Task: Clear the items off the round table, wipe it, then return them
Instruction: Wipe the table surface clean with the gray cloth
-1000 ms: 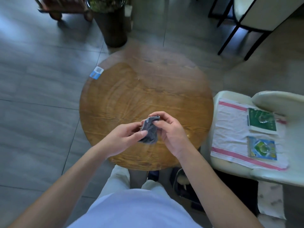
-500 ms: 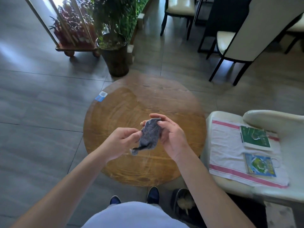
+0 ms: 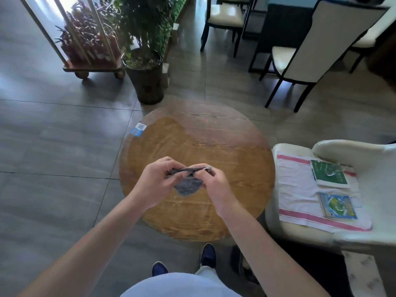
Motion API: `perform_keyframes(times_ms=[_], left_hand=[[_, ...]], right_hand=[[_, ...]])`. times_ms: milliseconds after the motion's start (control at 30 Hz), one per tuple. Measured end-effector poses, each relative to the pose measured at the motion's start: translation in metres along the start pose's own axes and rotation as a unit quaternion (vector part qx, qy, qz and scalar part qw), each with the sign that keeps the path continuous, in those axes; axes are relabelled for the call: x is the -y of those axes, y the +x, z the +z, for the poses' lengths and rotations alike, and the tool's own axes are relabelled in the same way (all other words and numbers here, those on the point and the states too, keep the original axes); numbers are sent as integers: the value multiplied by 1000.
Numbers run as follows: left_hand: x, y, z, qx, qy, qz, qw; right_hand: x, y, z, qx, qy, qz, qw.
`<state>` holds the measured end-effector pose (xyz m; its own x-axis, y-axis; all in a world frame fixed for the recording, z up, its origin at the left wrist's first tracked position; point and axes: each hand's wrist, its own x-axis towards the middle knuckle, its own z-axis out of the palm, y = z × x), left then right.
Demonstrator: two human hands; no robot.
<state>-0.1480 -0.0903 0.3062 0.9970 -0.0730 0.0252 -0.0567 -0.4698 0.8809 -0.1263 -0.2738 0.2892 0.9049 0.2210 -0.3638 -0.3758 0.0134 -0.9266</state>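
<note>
step: cloth being spread | grey cloth (image 3: 188, 183) pinched along its top edge by left hand (image 3: 155, 185) and right hand (image 3: 215, 187), held above round table (image 3: 235, 146) | advice: cloth to be opened flat, then pressed down for overlapping strokes | booklets (image 3: 330, 176) parked on chair towel (image 3: 297, 189)

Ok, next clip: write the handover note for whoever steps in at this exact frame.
Left hand and right hand both pinch the grey cloth above the round table, stretching its top edge between them.
The white towel, green booklet and blue booklet lie on the cream chair to the right.
Done: items cleared off.
Left: wiping, as far as can be judged, then returning the items.
</note>
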Motion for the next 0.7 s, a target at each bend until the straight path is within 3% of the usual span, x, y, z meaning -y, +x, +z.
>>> perform_keyframes(times_ms=[167, 333, 533, 700], left_hand=[[11, -10, -12, -38, -36, -9, 999], [14, -13, -14, -16, -1, -22, 1000], [24, -17, -22, -16, -40, -65, 997], [31, -30, -9, 14, -13, -64, 998]], right_hand=[[-17, -8, 13, -45, -102, -26, 993], [-24, -11, 5, -116, -112, 9, 987], [-35, -19, -2, -306, -87, 82, 944], [-63, -27, 50, -156, 4, 161, 975]])
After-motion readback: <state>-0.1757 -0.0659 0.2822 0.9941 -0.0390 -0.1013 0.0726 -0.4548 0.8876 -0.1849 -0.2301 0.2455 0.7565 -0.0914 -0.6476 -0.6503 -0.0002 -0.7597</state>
